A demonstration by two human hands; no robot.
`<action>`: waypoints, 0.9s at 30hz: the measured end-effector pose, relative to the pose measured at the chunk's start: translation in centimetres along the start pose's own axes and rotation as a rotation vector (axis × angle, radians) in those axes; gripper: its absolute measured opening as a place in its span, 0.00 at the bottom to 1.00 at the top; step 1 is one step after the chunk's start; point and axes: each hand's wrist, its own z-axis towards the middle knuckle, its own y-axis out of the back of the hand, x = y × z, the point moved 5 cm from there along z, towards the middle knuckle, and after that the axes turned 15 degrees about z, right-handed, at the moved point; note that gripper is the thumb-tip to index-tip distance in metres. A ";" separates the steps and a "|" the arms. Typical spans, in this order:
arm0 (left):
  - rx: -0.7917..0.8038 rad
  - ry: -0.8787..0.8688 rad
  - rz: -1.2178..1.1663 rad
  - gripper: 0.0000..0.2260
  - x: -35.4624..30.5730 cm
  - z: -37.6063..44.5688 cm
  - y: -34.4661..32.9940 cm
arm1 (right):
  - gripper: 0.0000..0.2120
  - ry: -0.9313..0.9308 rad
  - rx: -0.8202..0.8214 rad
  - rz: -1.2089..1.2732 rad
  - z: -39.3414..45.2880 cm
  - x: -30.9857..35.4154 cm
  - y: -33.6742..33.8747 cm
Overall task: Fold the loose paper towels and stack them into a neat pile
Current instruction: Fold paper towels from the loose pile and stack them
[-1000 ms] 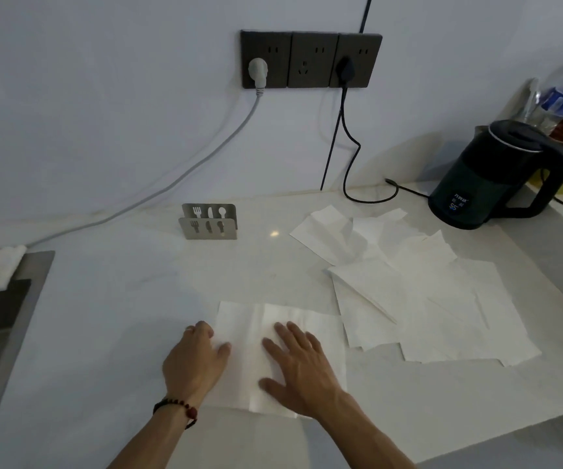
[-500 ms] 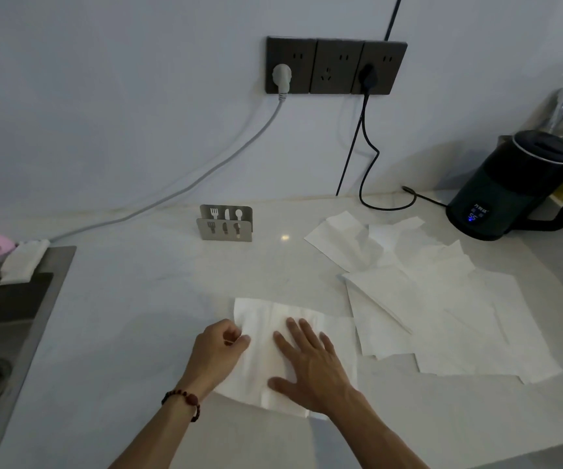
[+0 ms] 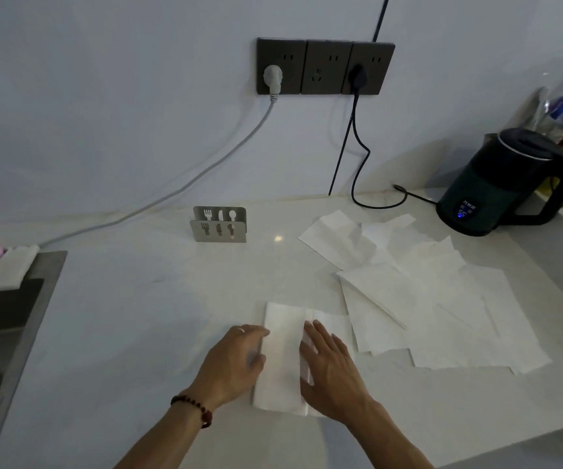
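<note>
Two hands work one paper towel (image 3: 282, 353) on the counter (image 3: 131, 326): the left hand (image 3: 231, 365) pinches its folded left edge, the right hand (image 3: 332, 370) lies flat on it, fingers straight. Loose towels (image 3: 442, 299) sprawl just right; a kettle (image 3: 507, 184) stands beyond them.

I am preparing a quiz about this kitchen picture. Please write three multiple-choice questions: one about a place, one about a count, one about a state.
1. Where is the kettle?
A. far right of the counter
B. in the sink
C. beside the left hand

2. How many plugs sit in the wall sockets?
A. none
B. two
C. three

3. What does the right hand do?
A. lifts the kettle
B. hangs idle
C. presses flat on the paper towel

Answers: A, it stands at the right edge; B, one grey, one black, the middle socket free; C, straight fingers lie on the sheet.
</note>
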 end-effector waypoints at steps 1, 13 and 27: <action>0.027 -0.056 0.053 0.22 -0.2 0.0 -0.5 | 0.29 -0.017 -0.032 -0.005 -0.1 -0.3 0.3; 0.163 -0.343 0.472 0.29 -1.3 0.7 -2.6 | 0.28 -0.176 -0.163 0.156 0.1 0.1 0.8; 0.164 -0.351 0.460 0.33 -1.6 3.5 -2.1 | 0.31 -0.119 -0.051 0.094 0.2 -1.8 1.3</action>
